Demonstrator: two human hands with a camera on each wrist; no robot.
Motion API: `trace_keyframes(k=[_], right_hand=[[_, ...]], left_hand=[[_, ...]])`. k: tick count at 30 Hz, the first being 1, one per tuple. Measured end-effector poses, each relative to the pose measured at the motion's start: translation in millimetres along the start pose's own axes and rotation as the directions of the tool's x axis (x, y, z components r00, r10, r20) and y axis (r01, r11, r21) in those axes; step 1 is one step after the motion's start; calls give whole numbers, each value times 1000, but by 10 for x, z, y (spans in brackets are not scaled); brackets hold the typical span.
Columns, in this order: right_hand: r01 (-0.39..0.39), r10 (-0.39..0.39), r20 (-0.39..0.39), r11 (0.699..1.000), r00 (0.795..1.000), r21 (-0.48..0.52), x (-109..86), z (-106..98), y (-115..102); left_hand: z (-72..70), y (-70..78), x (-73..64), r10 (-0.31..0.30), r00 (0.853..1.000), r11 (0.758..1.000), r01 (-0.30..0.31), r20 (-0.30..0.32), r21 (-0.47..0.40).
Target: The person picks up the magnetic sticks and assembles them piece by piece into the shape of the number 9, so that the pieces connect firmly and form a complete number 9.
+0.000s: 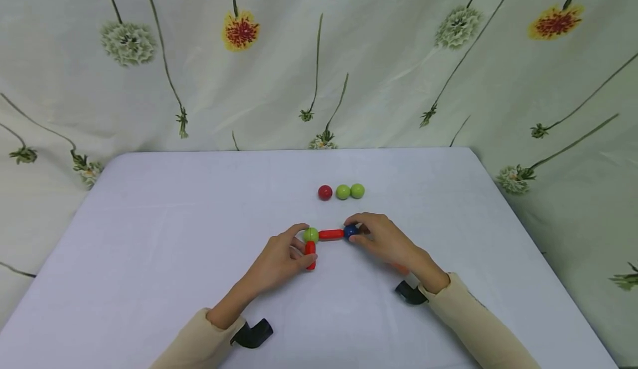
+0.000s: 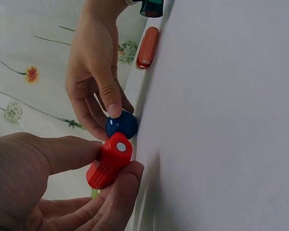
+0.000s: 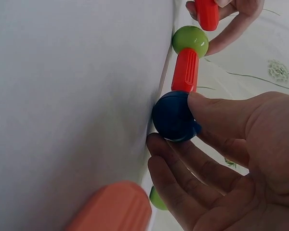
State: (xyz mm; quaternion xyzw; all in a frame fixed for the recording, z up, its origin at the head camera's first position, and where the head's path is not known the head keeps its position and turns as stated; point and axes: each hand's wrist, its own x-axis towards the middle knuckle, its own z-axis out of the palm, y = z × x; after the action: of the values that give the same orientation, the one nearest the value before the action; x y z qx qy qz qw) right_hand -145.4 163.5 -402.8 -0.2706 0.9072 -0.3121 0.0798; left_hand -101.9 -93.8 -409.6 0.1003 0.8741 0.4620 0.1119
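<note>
My left hand (image 1: 279,255) pinches a short red rod (image 2: 108,163) between thumb and fingers; a silvery disc shows on the rod's free end. Its other end meets a green ball (image 1: 310,235), with my left fingertips beside it. From this ball a second red rod (image 1: 331,235) runs right to a blue ball (image 3: 173,116). Thumb and fingers of my right hand (image 1: 381,239) hold the blue ball. Together the rods and balls make a corner shape at the middle of the table.
Behind the hands, a red ball (image 1: 325,193) and two green balls, one (image 1: 343,192) nearly touching the other (image 1: 357,191), lie on the white-covered table (image 1: 174,219). Orange-red rods (image 2: 148,45) lie near the right wrist. Flower-patterned cloth (image 1: 379,81) hangs behind the table.
</note>
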Motion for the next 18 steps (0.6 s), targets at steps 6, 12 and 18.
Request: trace_keyframes(k=[6,12,18], right_hand=[[-8,8,2,1000,1000,-1,1,0,1],[-15,15,2,1000,1000,-1,1,0,-4],[-14,14,1,1000,1000,-3,3,-1,-2]], left_hand=[[17,0,18,-3,1000,1000,3,-7,9],[32,18,22,-14,1000,1000,14,-20,27],[53,32,35,-37,999,998,38,-26,44]])
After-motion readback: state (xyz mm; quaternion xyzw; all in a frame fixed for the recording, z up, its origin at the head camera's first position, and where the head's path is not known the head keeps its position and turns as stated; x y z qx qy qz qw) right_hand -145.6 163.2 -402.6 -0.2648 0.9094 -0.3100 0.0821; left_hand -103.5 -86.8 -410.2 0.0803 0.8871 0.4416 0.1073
